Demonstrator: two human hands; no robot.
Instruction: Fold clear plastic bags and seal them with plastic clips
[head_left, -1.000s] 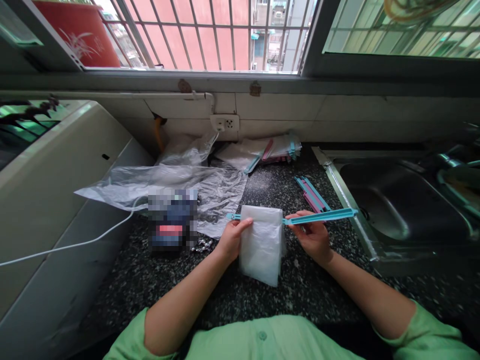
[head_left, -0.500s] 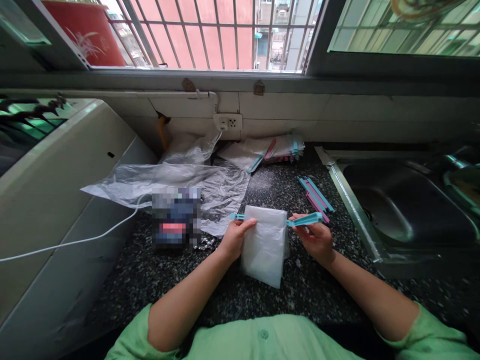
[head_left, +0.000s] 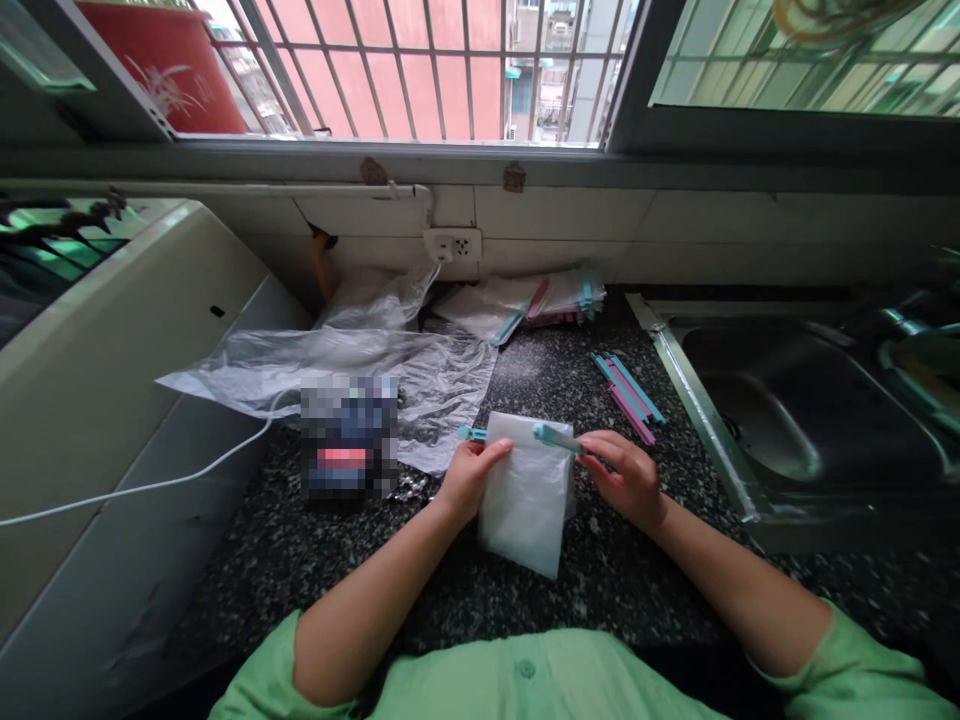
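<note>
My left hand point(head_left: 471, 478) is closed on a folded clear plastic bag point(head_left: 526, 515), its thumb flat on the front near the left edge. A light-blue bag sealing clip point(head_left: 556, 438) is at the bag's upper part. One end of it sticks out left of the bag above my left fingers, while another arm of it lies across the front on the right. My right hand point(head_left: 624, 480) pinches the clip at the bag's right edge. The stretch of clip behind the bag is hidden.
Loose blue and pink clips point(head_left: 628, 398) lie right of the bag, near the metal sink point(head_left: 780, 400). Clipped bags point(head_left: 551, 298) lie by the wall. Left are a clear plastic sheet point(head_left: 442, 375), a blurred-out dark object point(head_left: 349, 440) and a white cable point(head_left: 187, 482).
The clip's free arm has swung from pointing right, outside the bag, to lying leftward over the bag's front. My right hand turned with it; my left hand stays on the bag.
</note>
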